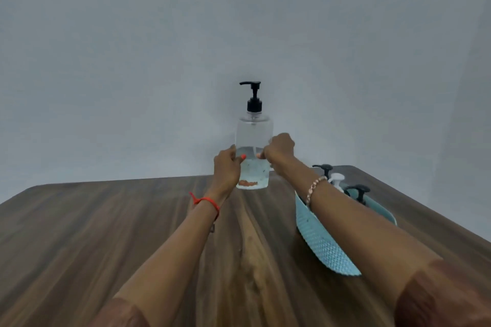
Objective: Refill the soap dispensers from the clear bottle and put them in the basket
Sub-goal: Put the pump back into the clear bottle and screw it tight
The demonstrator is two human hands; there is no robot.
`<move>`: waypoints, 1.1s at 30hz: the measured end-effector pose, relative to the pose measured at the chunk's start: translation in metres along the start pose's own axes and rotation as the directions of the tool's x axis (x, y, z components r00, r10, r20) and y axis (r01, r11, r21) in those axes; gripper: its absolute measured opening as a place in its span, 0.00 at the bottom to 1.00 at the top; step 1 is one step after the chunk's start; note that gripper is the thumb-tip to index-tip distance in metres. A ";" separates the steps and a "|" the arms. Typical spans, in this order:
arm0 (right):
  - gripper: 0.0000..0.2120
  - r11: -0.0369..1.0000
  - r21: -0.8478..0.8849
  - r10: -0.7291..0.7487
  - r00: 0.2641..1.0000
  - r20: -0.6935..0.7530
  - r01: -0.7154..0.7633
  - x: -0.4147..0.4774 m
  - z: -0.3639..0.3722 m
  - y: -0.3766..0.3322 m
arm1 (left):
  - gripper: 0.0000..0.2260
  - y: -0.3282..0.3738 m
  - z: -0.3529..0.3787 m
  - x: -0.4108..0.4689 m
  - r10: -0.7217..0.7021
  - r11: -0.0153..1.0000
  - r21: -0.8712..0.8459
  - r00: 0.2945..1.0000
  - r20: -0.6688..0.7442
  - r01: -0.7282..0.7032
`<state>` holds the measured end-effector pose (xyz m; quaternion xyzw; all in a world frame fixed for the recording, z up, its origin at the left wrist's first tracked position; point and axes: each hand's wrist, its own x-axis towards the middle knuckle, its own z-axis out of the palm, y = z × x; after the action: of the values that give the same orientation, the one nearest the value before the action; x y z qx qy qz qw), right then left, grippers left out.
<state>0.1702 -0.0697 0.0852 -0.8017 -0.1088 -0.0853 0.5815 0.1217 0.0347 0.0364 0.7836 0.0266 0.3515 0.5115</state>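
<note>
While the wooden tabletop (132, 233) is seen spread wide, the blue basket (322, 244) is found at its right side with three pump-topped dispensers (357, 191) already inside. At the far edge, upright, the clear bottle (253, 141) is gripped low on both sides by the left hand (227, 164) and the right hand (279, 150). It should be kept vertical, judging by its loose liquid, and its black pump (254, 95) left untouched.
</note>
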 end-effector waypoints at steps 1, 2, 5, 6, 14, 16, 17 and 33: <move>0.09 1.000 -0.011 0.012 1.000 -0.008 -0.012 0.014 -0.003 -0.006 | 0.09 0.001 0.006 0.015 0.006 1.000 0.000 1.000 0.000 -0.006; 0.10 0.999 -0.026 0.024 1.000 0.000 -0.024 0.029 -0.006 -0.010 | 0.09 0.003 0.012 0.028 0.005 1.000 0.001 1.000 0.000 -0.005; 0.14 0.996 -0.082 0.031 0.995 0.099 -0.023 0.068 -0.023 -0.019 | 0.10 0.004 0.031 0.059 -0.014 1.000 -0.003 1.000 0.011 0.014; 0.15 0.996 -0.089 0.034 0.989 0.142 -0.021 0.080 -0.030 -0.019 | 0.10 0.003 0.038 0.068 -0.024 1.000 -0.004 0.999 0.021 0.024; 0.14 0.986 -0.137 0.134 0.944 0.303 -0.096 0.170 -0.068 0.038 | 0.12 -0.024 0.113 0.120 -0.121 0.992 -0.011 0.986 0.113 0.123; 0.12 0.983 -0.151 0.144 0.942 0.304 -0.102 0.187 -0.070 0.061 | 0.14 -0.039 0.132 0.128 -0.171 0.984 -0.029 0.978 0.120 0.175; 0.12 0.983 -0.145 0.155 0.941 0.301 -0.116 0.196 -0.069 0.072 | 0.14 -0.046 0.141 0.131 -0.196 0.978 -0.045 0.973 0.125 0.203; 0.22 0.981 -0.056 0.191 0.906 0.378 -0.183 0.234 -0.048 0.163 | 0.17 -0.104 0.197 0.140 -0.359 0.928 -0.056 0.923 0.137 0.369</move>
<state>0.4400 -0.1472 0.0125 -0.8151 -0.1417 0.1274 0.5470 0.3739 -0.0136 -0.0203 0.7641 0.1256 0.2018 0.5997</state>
